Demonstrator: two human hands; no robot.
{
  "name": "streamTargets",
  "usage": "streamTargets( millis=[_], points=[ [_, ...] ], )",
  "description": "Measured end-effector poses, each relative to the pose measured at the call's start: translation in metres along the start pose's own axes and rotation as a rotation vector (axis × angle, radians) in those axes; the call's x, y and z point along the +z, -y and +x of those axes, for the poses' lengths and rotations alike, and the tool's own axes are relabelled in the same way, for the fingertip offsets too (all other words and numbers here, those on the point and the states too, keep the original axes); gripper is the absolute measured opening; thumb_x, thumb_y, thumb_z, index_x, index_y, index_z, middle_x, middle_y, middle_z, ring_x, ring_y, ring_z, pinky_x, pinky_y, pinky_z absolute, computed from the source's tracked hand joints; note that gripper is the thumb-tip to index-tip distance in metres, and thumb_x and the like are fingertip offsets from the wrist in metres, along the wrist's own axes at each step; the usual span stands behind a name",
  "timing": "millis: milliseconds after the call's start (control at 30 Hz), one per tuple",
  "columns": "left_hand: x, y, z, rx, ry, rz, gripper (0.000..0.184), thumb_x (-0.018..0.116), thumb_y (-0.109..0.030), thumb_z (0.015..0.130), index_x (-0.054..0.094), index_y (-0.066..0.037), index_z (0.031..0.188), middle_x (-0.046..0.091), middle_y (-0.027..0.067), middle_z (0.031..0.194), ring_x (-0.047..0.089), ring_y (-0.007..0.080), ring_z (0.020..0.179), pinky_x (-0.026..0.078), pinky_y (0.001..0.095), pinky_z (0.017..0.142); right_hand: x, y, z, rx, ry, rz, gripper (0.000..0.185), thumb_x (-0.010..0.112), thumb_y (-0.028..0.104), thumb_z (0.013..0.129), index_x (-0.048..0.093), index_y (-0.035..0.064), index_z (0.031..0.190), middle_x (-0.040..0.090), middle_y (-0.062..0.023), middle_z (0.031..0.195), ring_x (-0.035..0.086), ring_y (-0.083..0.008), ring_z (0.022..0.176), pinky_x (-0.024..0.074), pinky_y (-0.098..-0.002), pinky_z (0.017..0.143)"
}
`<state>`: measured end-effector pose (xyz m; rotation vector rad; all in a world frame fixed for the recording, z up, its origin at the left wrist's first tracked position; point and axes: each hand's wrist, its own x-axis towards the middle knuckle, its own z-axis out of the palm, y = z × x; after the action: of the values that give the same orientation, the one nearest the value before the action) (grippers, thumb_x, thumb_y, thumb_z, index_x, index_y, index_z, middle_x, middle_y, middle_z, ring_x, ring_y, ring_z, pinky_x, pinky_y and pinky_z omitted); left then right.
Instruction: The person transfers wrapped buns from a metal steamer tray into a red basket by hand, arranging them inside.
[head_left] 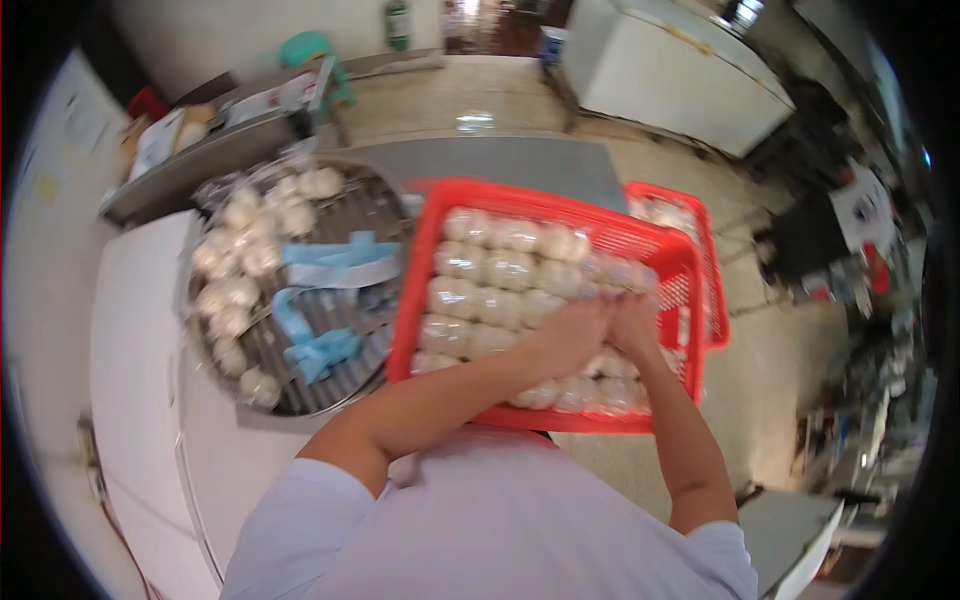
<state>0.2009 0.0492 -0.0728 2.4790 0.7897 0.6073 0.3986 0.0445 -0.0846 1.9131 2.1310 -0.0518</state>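
A red plastic basket [560, 205] stands in front of me, holding rows of round white buns [510, 270] in clear plastic packs. Over its right half, my left hand [572, 330] and my right hand [630, 325] are close together, with fingers closed at the near end of a pack of buns [622, 272]. That pack lies along the basket's right part, beside the neat rows. My fingertips are blurred and partly hidden by the backs of my hands. More packed buns [575, 393] lie beneath my wrists.
Left of the basket, a round slatted tray [375, 210] carries loose buns [240, 255] and blue strips [335, 260]. A second red basket [712, 260] sits lower at the right. Beyond are a grey tabletop [500, 165], a white chest [680, 75] and a teal stool [305, 47].
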Motion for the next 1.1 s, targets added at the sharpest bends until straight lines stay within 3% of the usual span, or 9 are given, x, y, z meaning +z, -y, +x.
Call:
streamTargets(
  millis=[133, 300, 333, 433, 567, 633, 833, 933, 1100],
  points=[
    [-0.079, -0.013, -0.050, -0.068, -0.103, -0.112, 0.053, 0.076, -0.022, 0.088, 0.061, 0.002, 0.132, 0.063, 0.0223, 0.134, 0.057, 0.0385, 0.129, 0.045, 0.0476, 0.112, -0.007, 0.017, -0.010, -0.065, -0.045, 0.077, 0.042, 0.051, 0.032, 0.101, 0.065, 0.0064, 0.131, 0.063, -0.0226, 0.130, 0.056, -0.0455, 0.123, 0.0457, -0.0642, 0.099],
    [-0.169, 0.011, -0.139, -0.286, -0.389, -0.220, 0.040, 0.078, -0.016, 0.087, 0.069, -0.003, 0.124, 0.065, 0.0177, 0.135, 0.059, 0.0379, 0.126, 0.047, 0.0463, 0.110, -0.013, 0.026, 0.003, 0.044, 0.032, 0.267, 0.056, 0.038, 0.046, 0.110, 0.058, 0.0032, 0.139, 0.052, -0.0270, 0.148, 0.047, -0.0512, 0.137, 0.0355, -0.0672, 0.113],
    [-0.178, 0.027, -0.163, -0.370, -0.468, -0.199, 0.040, 0.078, -0.017, 0.086, 0.070, -0.004, 0.122, 0.065, 0.0175, 0.135, 0.059, 0.0380, 0.126, 0.047, 0.0461, 0.110, -0.012, 0.035, 0.011, 0.269, -0.021, 0.446, 0.060, 0.039, 0.051, 0.111, 0.058, 0.0018, 0.141, 0.047, -0.0294, 0.153, 0.045, -0.0491, 0.140, 0.0329, -0.0629, 0.117],
    [-0.200, 0.076, -0.261, -0.625, -0.586, -0.024, 0.048, 0.084, -0.023, 0.081, 0.071, -0.006, 0.124, 0.064, 0.0173, 0.139, 0.056, 0.0381, 0.132, 0.045, 0.0456, 0.113, -0.038, 0.088, 0.003, 0.128, -0.349, 0.476, 0.058, 0.045, 0.048, 0.110, 0.059, 0.0012, 0.141, 0.045, -0.0305, 0.156, 0.043, -0.0469, 0.143, 0.0310, -0.0594, 0.119],
    [-0.260, 0.066, -0.392, -1.008, -0.042, 0.465, 0.056, 0.089, -0.031, 0.076, 0.072, -0.009, 0.124, 0.055, 0.0162, 0.150, 0.050, 0.0393, 0.138, 0.036, 0.0507, 0.121, -0.088, 0.188, -0.007, -0.125, -0.444, 0.751, 0.048, 0.059, 0.037, 0.107, 0.061, -0.0008, 0.135, 0.049, -0.0288, 0.150, 0.044, -0.0453, 0.141, 0.0331, -0.0544, 0.119],
    [-0.278, 0.063, -0.440, -1.162, 0.135, 0.421, 0.039, 0.086, -0.022, 0.078, 0.076, -0.012, 0.114, 0.068, 0.0156, 0.133, 0.058, 0.0364, 0.130, 0.029, 0.0536, 0.125, -0.096, 0.231, -0.010, -0.237, -0.430, 0.806, 0.046, 0.063, 0.035, 0.105, 0.062, -0.0010, 0.133, 0.051, -0.0279, 0.149, 0.044, -0.0449, 0.140, 0.0341, -0.0536, 0.118],
    [-0.294, 0.070, -0.476, -1.048, -0.356, 0.124, 0.016, 0.068, 0.004, 0.081, 0.075, -0.005, 0.093, 0.072, 0.0146, 0.084, 0.070, 0.0338, 0.088, 0.055, 0.0468, 0.092, -0.125, 0.317, -0.019, -0.429, -0.407, 0.773, 0.048, 0.073, 0.033, 0.097, 0.065, 0.0007, 0.131, 0.051, -0.0250, 0.150, 0.044, -0.0439, 0.141, 0.0370, -0.0525, 0.117],
    [-0.302, 0.049, -0.436, -0.771, -0.582, 0.072, 0.021, 0.064, 0.011, 0.078, 0.072, -0.004, 0.091, 0.070, 0.0135, 0.084, 0.069, 0.0335, 0.082, 0.055, 0.0428, 0.074, -0.154, 0.341, -0.022, -0.643, -0.455, 0.791, 0.053, 0.080, 0.030, 0.090, 0.065, 0.0014, 0.131, 0.051, -0.0235, 0.151, 0.044, -0.0454, 0.141, 0.0378, -0.0535, 0.117],
    [-0.317, 0.008, -0.337, -0.319, -0.544, 0.010, 0.023, 0.066, 0.012, 0.076, 0.071, -0.004, 0.092, 0.068, 0.0108, 0.082, 0.068, 0.0310, 0.083, 0.054, 0.0398, 0.077, -0.205, 0.372, -0.023, -1.007, -0.153, 0.981, 0.047, 0.085, 0.027, 0.085, 0.069, 0.0002, 0.121, 0.067, -0.0192, 0.129, 0.061, -0.0390, 0.118, 0.0504, -0.0476, 0.101]
  ],
)
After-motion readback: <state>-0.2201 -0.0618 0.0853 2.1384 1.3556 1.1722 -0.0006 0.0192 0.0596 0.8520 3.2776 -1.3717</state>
